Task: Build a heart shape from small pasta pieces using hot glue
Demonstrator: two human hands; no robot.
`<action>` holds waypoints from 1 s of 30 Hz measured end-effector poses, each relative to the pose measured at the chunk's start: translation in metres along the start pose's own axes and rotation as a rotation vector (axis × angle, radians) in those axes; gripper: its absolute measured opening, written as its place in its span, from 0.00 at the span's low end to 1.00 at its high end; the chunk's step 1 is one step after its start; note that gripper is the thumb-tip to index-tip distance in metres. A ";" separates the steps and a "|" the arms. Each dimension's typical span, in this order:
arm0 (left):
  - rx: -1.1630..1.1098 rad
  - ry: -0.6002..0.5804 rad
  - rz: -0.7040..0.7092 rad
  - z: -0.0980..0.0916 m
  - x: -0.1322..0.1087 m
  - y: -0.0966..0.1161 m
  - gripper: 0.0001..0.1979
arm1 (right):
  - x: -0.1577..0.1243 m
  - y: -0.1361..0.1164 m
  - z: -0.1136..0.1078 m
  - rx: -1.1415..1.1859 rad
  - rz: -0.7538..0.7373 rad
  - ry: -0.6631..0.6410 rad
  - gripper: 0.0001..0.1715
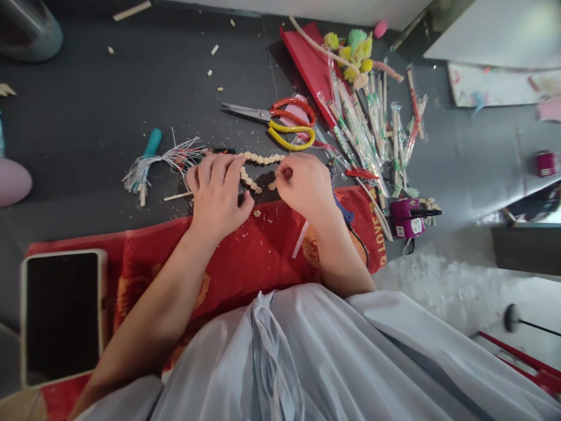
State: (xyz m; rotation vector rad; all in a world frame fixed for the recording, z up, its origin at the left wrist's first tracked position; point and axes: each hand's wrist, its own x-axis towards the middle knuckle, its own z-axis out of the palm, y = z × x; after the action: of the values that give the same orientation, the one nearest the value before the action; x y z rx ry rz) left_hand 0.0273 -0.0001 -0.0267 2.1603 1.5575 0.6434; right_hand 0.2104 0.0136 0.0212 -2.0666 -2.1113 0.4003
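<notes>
My left hand lies palm down with its fingers stretched out over part of a cream, knobbly strip. A shorter arm of that strip shows beside the thumb; what is under the palm is hidden. My right hand is closed in a pinch at the strip's right side, with a small cream bit at its fingertips. Scissors with one red and one yellow handle lie open-bladed beyond both hands. A blue tool with a cord is partly covered by my right forearm.
A red towel lies along the near edge, with a tablet at left. White strings and a teal stick lie left. Wrapped sticks, yellow-green tufts and a purple power socket are at right.
</notes>
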 end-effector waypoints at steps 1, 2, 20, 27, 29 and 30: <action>0.008 -0.003 -0.002 0.000 0.000 0.000 0.31 | -0.006 0.002 -0.006 0.033 -0.027 0.023 0.10; 0.012 -0.006 -0.003 -0.001 0.000 0.000 0.31 | -0.013 0.005 -0.012 0.063 -0.038 0.056 0.10; 0.029 0.012 0.012 -0.002 0.000 0.001 0.31 | 0.003 0.031 0.002 -0.045 0.023 0.149 0.11; 0.013 0.066 0.010 0.004 -0.001 -0.003 0.34 | 0.022 0.027 0.012 -0.051 -0.101 0.059 0.18; -0.006 0.084 0.010 0.005 -0.001 -0.005 0.35 | 0.027 0.026 0.016 -0.045 -0.147 0.045 0.16; -0.015 0.088 0.007 0.006 -0.001 -0.005 0.35 | 0.029 0.026 0.018 -0.043 -0.165 0.044 0.15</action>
State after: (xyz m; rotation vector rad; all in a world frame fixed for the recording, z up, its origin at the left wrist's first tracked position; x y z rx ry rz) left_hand 0.0267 -0.0001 -0.0345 2.1540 1.5850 0.7597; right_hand 0.2288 0.0416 -0.0059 -1.8856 -2.2611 0.2867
